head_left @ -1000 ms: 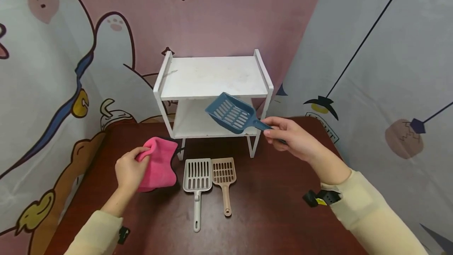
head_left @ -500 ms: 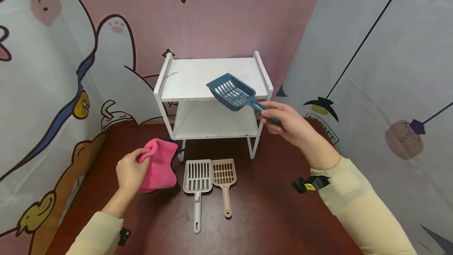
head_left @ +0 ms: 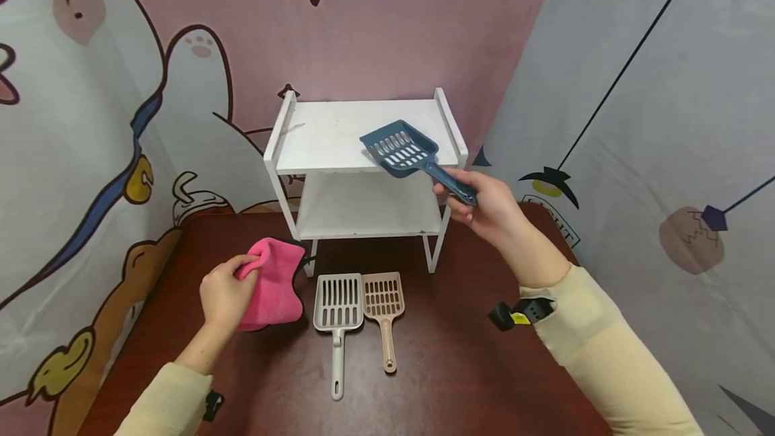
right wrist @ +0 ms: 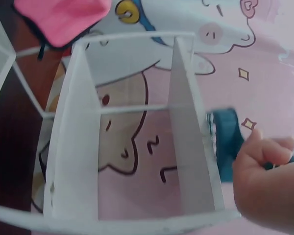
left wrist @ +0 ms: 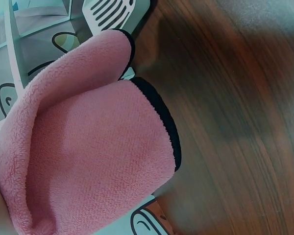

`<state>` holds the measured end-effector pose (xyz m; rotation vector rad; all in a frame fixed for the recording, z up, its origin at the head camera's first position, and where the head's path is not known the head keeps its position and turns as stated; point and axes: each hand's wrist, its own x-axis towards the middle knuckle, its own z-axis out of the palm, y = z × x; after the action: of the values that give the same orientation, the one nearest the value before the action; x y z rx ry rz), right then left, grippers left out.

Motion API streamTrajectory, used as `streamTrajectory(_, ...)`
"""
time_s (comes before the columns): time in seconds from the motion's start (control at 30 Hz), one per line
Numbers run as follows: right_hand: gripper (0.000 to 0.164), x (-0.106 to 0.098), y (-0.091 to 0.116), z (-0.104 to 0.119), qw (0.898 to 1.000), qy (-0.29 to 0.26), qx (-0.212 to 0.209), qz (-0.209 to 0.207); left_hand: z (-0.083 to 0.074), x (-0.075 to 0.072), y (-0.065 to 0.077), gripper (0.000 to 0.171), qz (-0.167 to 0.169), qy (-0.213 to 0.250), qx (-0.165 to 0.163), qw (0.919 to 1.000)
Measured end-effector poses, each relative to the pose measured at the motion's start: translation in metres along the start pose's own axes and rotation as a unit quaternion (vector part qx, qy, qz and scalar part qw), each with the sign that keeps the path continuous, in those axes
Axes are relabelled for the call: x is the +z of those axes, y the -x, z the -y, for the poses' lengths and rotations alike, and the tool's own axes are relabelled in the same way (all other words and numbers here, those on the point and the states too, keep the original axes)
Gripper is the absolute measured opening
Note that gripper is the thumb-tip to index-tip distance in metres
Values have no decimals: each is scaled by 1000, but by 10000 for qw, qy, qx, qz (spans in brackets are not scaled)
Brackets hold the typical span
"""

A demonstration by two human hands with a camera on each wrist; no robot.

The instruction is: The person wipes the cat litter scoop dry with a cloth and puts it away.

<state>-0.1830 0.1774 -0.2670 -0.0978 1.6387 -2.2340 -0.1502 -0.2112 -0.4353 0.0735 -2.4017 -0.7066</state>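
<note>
Blue scoop [head_left: 425, 163] in right hand [head_left: 493, 210], over white shelf [head_left: 321, 133] — perhaps touching

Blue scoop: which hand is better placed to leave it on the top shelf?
Probably the right hand: it holds the blue scoop near the top shelf, while the left hand holds the pink cloth.

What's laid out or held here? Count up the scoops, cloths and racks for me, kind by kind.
Scoops: 3 (blue scoop, pale scoop, tan scoop)
Cloths: 1 (pink cloth)
Racks: 1 (white rack)
Total: 5
</note>
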Motion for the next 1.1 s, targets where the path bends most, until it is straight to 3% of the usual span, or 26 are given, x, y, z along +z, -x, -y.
streamTrajectory(0.13,43,7,-2,0,9958,-861,138,-294,0,0,0,13,-3,8,-3,10000)
streamTrajectory(0.3,37,14,-7,-2,9872,-1563,210,-232,0,1,0,13,15,12,-26,10000)
streamTrajectory(0.43,29,14,-7,-3,9876,-1551,210,-76,-1,1,0,13,-2,-13,-46,10000)
streamTrajectory(0.7,29,14,3,-6,9927,-1147,358,59,-2,-1,-2,13,-50,6,-30,10000)
streamTrajectory(1.1,19,17,-4,-5,9789,-2010,372,-11,-4,1,2,14,-31,57,-46,10000)
